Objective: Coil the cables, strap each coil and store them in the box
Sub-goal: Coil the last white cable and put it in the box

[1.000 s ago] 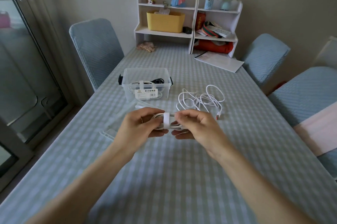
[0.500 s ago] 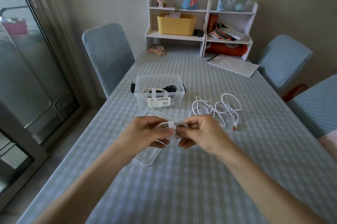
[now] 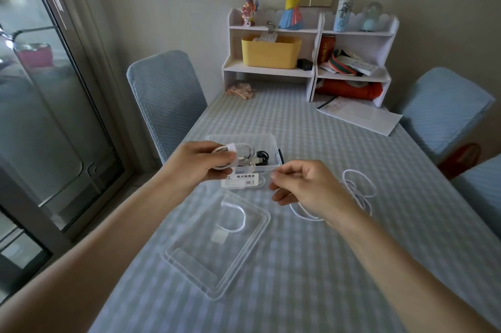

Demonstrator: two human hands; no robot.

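My left hand [image 3: 199, 163] grips a coiled white cable [image 3: 245, 148] bound with a white strap, holding it over the left side of the clear plastic box [image 3: 273, 143]. Inside the box lie another white coil and a black cable [image 3: 261, 155]. My right hand [image 3: 301, 185] hovers just right of the box front with fingers loosely curled and nothing in it. A loose white cable [image 3: 359, 190] sprawls on the table behind that hand, partly hidden. The clear lid [image 3: 206, 259] lies flat in front of the box, with a white strap [image 3: 238, 214] on it.
A white desk shelf [image 3: 311, 72] with a yellow bin and ornaments stands at the table's far end, a sheet of paper [image 3: 360, 115] in front of it. Blue-covered chairs flank the table. A glass sliding door is at the left.
My right hand let go of the strapped coil. My left hand carried the coil forward, from above the table to over the box. The view swung to the left.
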